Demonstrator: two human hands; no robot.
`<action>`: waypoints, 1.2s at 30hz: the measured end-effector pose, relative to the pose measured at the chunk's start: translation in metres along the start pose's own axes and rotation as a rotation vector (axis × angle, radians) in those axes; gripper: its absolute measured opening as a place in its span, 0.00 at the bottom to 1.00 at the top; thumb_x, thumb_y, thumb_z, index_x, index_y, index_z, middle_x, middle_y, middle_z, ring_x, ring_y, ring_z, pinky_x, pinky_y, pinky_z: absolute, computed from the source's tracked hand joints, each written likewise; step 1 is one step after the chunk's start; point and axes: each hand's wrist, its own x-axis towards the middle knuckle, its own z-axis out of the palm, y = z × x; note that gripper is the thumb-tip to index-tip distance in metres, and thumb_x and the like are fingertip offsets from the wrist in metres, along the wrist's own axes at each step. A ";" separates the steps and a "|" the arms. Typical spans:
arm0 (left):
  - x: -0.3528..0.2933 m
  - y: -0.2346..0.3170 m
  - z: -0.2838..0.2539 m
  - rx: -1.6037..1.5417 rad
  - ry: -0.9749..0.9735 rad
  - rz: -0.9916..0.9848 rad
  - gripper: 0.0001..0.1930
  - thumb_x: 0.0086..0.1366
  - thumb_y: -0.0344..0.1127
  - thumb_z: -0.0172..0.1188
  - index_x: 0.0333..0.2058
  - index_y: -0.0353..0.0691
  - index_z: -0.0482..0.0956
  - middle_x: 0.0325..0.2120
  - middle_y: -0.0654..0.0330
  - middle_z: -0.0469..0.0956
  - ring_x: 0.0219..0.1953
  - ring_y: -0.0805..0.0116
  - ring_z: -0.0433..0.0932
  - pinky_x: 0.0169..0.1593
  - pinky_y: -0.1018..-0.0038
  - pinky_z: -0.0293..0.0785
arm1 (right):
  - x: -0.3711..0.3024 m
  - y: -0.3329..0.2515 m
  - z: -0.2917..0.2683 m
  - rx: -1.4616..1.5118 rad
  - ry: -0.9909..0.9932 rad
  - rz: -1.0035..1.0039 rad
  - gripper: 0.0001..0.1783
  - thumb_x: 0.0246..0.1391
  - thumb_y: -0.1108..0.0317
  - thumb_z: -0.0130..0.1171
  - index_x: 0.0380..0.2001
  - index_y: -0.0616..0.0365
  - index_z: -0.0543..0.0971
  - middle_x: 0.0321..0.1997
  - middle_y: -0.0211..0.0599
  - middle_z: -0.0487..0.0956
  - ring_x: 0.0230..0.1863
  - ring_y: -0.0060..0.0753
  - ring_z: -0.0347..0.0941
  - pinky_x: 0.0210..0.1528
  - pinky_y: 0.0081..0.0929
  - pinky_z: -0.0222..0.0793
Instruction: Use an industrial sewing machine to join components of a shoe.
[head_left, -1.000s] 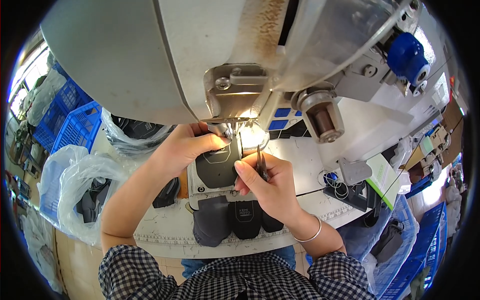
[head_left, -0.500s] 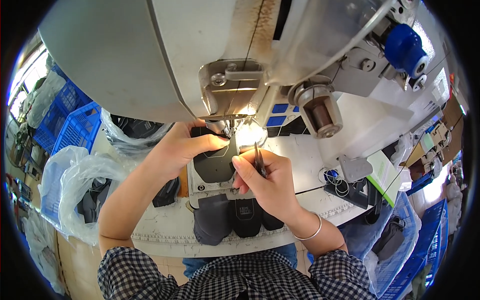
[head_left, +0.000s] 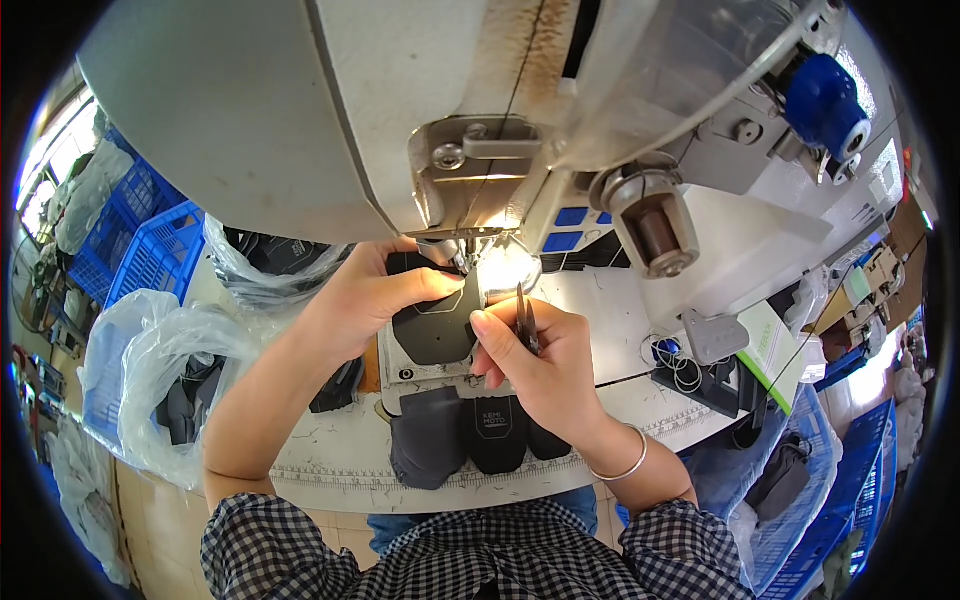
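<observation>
A dark grey cut fabric piece point(head_left: 435, 338) with a light outline lies under the needle area point(head_left: 466, 258) of a lit sewing machine point(head_left: 400, 60). My left hand point(head_left: 365, 298) grips its upper left edge, the thumb pressed on top close to the presser foot and the other fingers partly hidden. My right hand point(head_left: 550, 372) is at the piece's right edge. In its curled fingers stand small dark thread snips point(head_left: 527, 325), points upward, and its thumb tip meets the fabric edge. Several similar dark pieces point(head_left: 497, 435) lie in a row just below, along the table's near edge.
Plastic-lined blue baskets with dark pieces stand at left point(head_left: 130, 360) and lower right point(head_left: 780, 490). A thread bobbin holder point(head_left: 655, 230) hangs over the right side. A dark box with white cord point(head_left: 700, 385) and a green-white packet point(head_left: 770, 350) lie on the table's right part.
The whole view has shifted slightly. The snips' two points show a little more apart. Both hands and the fabric piece keep nearly the same places relative to the machine.
</observation>
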 end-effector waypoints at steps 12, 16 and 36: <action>0.003 0.000 -0.002 -0.009 0.023 0.001 0.05 0.49 0.27 0.58 0.27 0.34 0.75 0.27 0.62 0.74 0.31 0.76 0.71 0.38 0.80 0.66 | 0.001 -0.001 0.002 -0.011 0.045 -0.001 0.10 0.53 0.67 0.53 0.25 0.64 0.75 0.15 0.31 0.73 0.12 0.14 0.64 0.15 0.11 0.59; 0.008 -0.007 -0.010 0.045 -0.046 0.056 0.12 0.51 0.27 0.56 0.36 0.33 0.73 0.30 0.61 0.75 0.33 0.75 0.73 0.39 0.78 0.69 | 0.001 -0.001 0.002 -0.014 0.052 0.004 0.10 0.53 0.67 0.53 0.25 0.64 0.75 0.15 0.31 0.73 0.12 0.14 0.64 0.14 0.11 0.58; 0.014 -0.009 -0.016 0.034 -0.011 0.049 0.13 0.51 0.24 0.55 0.38 0.31 0.71 0.32 0.58 0.75 0.33 0.73 0.74 0.39 0.77 0.70 | -0.065 0.020 -0.091 -0.370 0.389 -0.044 0.05 0.49 0.74 0.53 0.26 0.64 0.77 0.16 0.29 0.74 0.16 0.11 0.66 0.17 0.08 0.58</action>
